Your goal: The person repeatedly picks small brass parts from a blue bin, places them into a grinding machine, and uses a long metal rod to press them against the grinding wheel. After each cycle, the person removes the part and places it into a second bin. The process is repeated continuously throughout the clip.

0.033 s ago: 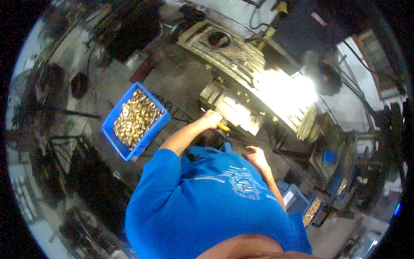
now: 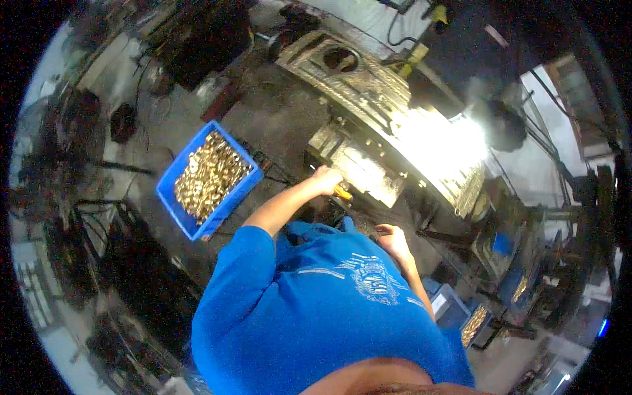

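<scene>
My left hand [image 2: 326, 180] is closed around a yellow-orange handle [image 2: 342, 192] at the near edge of a metal block [image 2: 359, 168]. The far end of what it grips is too dark and small to make out. Lower and to the right, my right hand [image 2: 393, 241] hovers near my waist. Its fingers are loosely bent, with a gap between thumb and fingers, and nothing shows in it. Beyond the block runs a long ribbed metal machine table [image 2: 378, 99], its right part washed out by a bright lamp glare.
On the left stands a blue bin [image 2: 227, 212] heaped with small brass-coloured metal parts [image 2: 209, 176]. At the lower right are a second blue bin [image 2: 451, 308] and more brass-coloured parts [image 2: 475, 324]. Dark machinery and cables surround the work spot.
The whole view has shifted very slightly. Both hands hold the same places, and the grip on the yellow-orange handle looks the same.
</scene>
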The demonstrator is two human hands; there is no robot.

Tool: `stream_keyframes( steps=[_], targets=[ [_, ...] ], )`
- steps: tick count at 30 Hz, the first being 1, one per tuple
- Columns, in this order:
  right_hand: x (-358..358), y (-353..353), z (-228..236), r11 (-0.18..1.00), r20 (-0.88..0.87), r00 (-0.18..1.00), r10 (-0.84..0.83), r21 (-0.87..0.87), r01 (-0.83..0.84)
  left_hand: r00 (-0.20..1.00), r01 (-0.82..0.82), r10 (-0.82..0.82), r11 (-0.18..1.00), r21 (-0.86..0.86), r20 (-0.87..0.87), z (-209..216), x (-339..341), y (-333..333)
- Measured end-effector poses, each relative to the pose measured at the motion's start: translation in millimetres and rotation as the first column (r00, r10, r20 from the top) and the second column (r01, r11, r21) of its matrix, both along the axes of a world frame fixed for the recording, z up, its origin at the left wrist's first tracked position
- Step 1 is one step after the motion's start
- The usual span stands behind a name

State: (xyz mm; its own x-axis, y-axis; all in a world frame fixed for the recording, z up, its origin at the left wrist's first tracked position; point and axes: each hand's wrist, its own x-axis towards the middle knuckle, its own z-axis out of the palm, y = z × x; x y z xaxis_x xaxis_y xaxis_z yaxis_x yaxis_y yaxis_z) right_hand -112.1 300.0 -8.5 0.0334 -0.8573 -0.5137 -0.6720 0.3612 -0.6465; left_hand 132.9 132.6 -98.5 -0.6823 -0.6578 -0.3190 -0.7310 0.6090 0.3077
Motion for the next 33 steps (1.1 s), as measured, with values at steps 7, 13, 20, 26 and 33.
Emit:
stream_keyframes(
  steps=[7, 13, 20, 26, 33],
  targets=[
    [-18.1, -5.2, -1.3, 0.997, 0.077, 0.994, -0.074, 0.003, 0.074, 0.520, -0.646, 0.655, 0.721, 0.250, -0.547, 76.9, 170.9, -6.2],
    [-19.3, -13.6, -1.9, 0.999, 0.023, 0.999, -0.032, -0.001, 0.032, 0.342, -0.928, 0.936, 0.323, -0.187, -0.081, 65.9, 320.6, 42.0],
    [-5.3, -28.6, 9.1, 0.996, -0.118, 0.989, 0.087, 0.007, -0.087, 0.438, -0.858, 0.896, 0.440, -0.266, 0.070, 30.3, 319.3, 76.2],
    [2.5, -23.8, 19.0, 0.996, -0.131, 0.987, 0.088, -0.017, -0.091, 0.521, -0.797, 0.844, 0.535, -0.280, 0.129, 48.7, 309.8, 72.5],
    [13.0, -28.4, 49.4, 0.994, 0.007, 0.998, 0.064, -0.084, -0.064, 0.350, -0.936, 0.863, 0.333, -0.112, -0.364, 94.9, 247.0, 39.2]
  ],
)
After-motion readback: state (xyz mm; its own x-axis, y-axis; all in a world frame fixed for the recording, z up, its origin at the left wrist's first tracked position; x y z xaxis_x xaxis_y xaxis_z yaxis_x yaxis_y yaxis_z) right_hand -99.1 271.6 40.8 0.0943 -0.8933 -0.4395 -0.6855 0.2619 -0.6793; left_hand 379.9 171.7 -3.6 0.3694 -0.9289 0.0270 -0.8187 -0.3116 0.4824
